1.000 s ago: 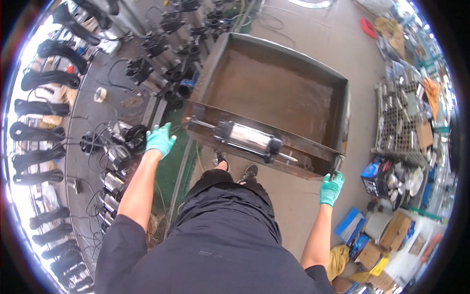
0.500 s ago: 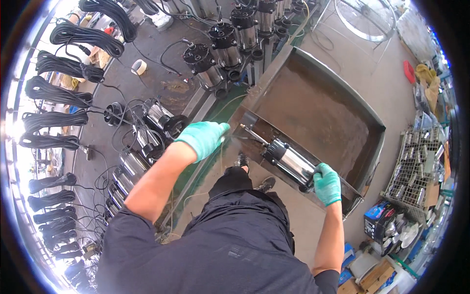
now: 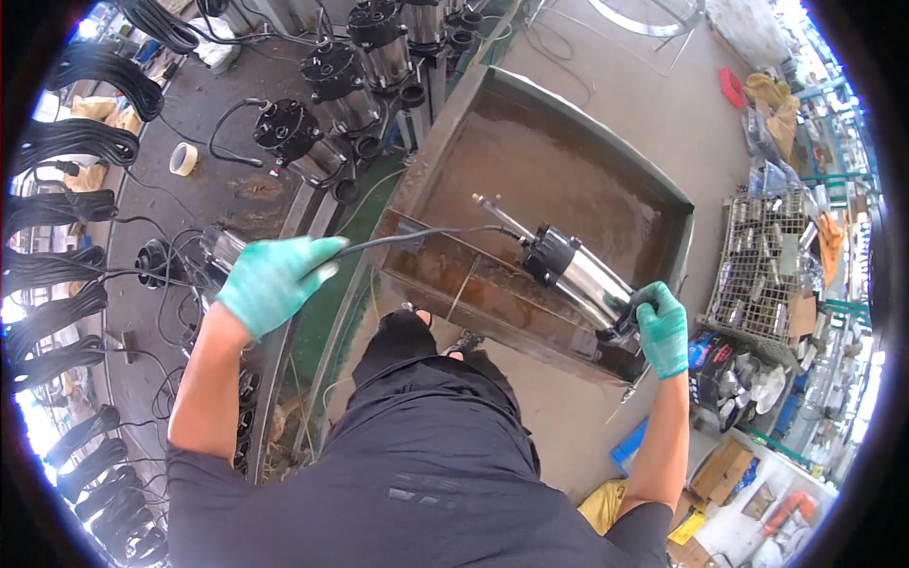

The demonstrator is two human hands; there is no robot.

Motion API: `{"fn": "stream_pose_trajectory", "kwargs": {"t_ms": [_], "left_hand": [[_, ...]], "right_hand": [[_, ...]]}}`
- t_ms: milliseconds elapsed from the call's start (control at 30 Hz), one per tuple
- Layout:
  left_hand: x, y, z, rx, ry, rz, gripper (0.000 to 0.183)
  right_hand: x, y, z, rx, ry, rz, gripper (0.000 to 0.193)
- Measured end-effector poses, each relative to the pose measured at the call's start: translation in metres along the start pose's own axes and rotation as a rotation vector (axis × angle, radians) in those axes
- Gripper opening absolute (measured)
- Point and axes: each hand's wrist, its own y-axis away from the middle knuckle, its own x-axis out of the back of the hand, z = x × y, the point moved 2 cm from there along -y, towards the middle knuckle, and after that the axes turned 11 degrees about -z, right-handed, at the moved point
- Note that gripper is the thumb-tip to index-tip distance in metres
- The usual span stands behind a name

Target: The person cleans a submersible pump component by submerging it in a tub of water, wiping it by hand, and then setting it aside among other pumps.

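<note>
In a green glove, my left hand (image 3: 280,279) pinches a black cable (image 3: 407,237) at the left. The cable runs nearly taut to the black top of a steel-bodied pump (image 3: 585,282). My right hand (image 3: 661,327), gloved alike, grips the pump's black lower end at the right. Tilted, with its top toward the upper left, the pump hangs over the near part of a metal tank (image 3: 568,180) of brownish water. A thin metal rod with a fitting (image 3: 496,212) sticks out from the pump's top.
Several similar pumps (image 3: 301,144) stand at the far left edge of the dark worktable (image 3: 189,213), with a tape roll (image 3: 184,159) on it. Coiled black cables (image 3: 62,204) hang along the left. A wire basket of metal parts (image 3: 757,270) stands at the right.
The pump has come up and away from the tank's near edge. My left hand has drawn back leftward, and the cable now stretches between it and the pump. The head view has shifted right.
</note>
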Motion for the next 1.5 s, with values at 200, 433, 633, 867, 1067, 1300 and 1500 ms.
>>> {"fn": "stream_pose_trajectory", "kwargs": {"t_ms": [200, 433, 633, 867, 1067, 1300, 1500], "left_hand": [[-0.068, -0.122, 0.006, -0.326, -0.246, -0.068, 0.024], [-0.168, -0.206, 0.000, -0.243, -0.146, 0.027, 0.042], [-0.194, -0.231, -0.007, -0.047, -0.085, 0.147, 0.039], [-0.195, -0.239, -0.005, 0.103, -0.073, -0.013, 0.041], [-0.193, -0.245, 0.001, 0.153, -0.083, -0.126, 0.043], [-0.194, -0.244, -0.005, 0.231, -0.130, -0.220, 0.044], [-0.192, -0.247, 0.002, 0.253, -0.151, -0.222, 0.044]], "right_hand": [[0.003, -0.068, -0.012, -0.049, 0.557, -0.023, 0.011], [-0.046, -0.137, 0.035, -0.137, 0.725, -0.104, 0.015], [-0.084, -0.172, 0.072, -0.166, 0.704, -0.115, 0.034], [-0.117, -0.189, 0.099, -0.140, 0.611, -0.028, 0.037], [-0.130, -0.179, 0.115, -0.170, 0.586, 0.006, 0.041], [-0.096, -0.089, 0.117, -0.041, 0.264, 0.257, 0.023], [-0.040, -0.035, 0.196, 0.006, 0.316, 0.334, 0.016]]}}
